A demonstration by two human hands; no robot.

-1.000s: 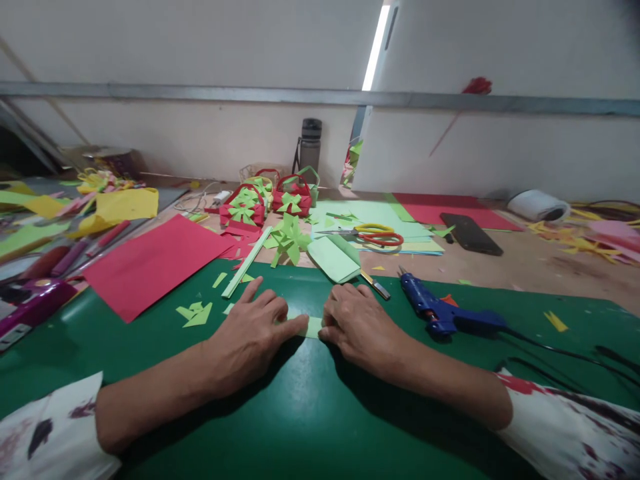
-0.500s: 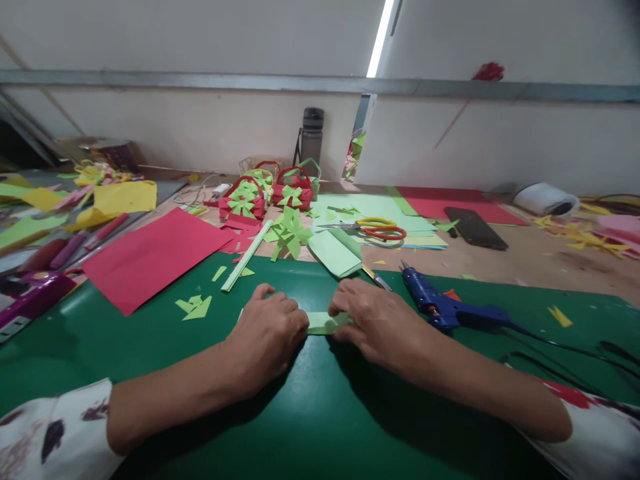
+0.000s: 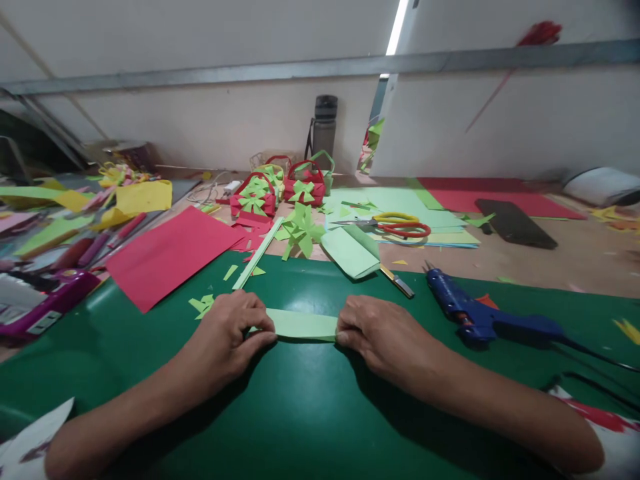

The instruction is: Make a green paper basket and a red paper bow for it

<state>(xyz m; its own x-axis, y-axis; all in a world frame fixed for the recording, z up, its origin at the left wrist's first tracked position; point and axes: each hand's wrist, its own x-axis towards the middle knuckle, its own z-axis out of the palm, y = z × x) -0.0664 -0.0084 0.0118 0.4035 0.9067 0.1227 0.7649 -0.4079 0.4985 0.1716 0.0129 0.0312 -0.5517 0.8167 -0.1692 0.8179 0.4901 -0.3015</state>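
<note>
A folded strip of light green paper lies across the green mat, its long side facing me. My left hand pinches its left end between thumb and fingers. At the other end, my right hand grips the strip with its fingers curled closed. Both ends of the strip are hidden under my fingers. Beyond the hands are a folded light green paper piece, a narrow pale green strip and a green paper flower cutout.
A blue glue gun and a cutter knife lie at the right. Scissors rest on green sheets. Red paper lies at the left, small red paper baskets and a bottle at the back. A phone is far right.
My hands have moved apart, showing more of the green strip between them. The left hand has shifted left and now pinches the end. The whole view has turned slightly.
</note>
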